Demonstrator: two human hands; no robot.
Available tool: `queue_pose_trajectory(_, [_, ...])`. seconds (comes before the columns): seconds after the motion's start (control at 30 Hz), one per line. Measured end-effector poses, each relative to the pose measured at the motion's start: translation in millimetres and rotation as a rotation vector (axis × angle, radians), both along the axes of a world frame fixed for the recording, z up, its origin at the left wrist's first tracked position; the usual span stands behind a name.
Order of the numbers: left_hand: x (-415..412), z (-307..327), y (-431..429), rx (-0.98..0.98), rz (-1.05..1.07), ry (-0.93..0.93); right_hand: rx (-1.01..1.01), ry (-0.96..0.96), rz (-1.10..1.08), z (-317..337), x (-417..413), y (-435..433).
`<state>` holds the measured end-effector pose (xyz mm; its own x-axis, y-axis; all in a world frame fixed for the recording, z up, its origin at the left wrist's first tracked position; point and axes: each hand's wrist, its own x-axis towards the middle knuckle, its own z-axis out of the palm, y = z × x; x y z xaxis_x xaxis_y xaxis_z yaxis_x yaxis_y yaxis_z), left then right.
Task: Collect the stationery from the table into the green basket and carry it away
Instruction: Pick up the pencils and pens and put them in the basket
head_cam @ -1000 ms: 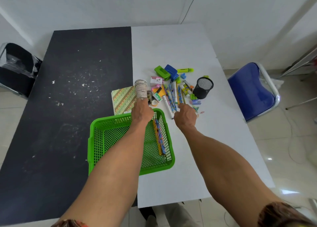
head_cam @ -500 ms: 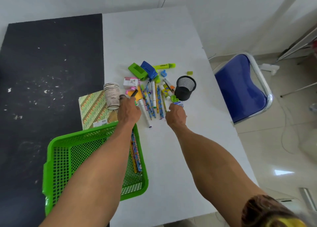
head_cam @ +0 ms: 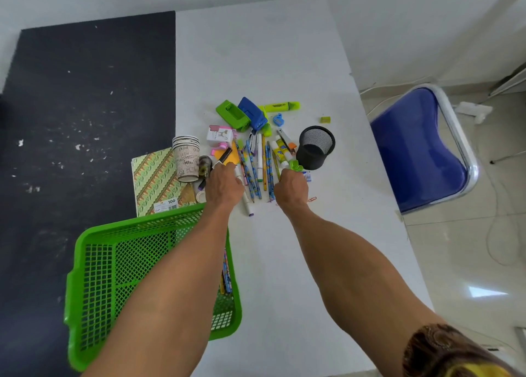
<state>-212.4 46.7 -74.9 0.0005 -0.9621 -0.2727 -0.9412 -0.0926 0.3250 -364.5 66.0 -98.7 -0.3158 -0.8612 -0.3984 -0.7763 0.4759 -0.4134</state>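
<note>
Green basket (head_cam: 128,222) lies near me; my left hand (head_cam: 225,187) and right hand (head_cam: 291,188) curl into the stationery pile (head_cam: 256,163), grips hidden.

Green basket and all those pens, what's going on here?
A person is tidying stationery. The left hand and right hand reach into the pile of pencils and pens on the white table; their fingers are hidden, so I can't tell what they grip. The green basket holds only a few pencils so far.
</note>
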Motion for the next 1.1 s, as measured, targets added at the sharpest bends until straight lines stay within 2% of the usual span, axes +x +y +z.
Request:
queue_pose_trajectory(0.37, [17,27,17,-0.051,0.017,0.019,-0.003,0.037,0.005,26,14,22])
queue_pose_trajectory(0.77, [88,72,81,-0.108,-0.007,0.056,-0.14,0.037,0.009,75,100,92])
queue_pose_trajectory(1.1, [146,84,132,-0.061,-0.003,0.079,-0.251,0.177,0.184,90,168,154])
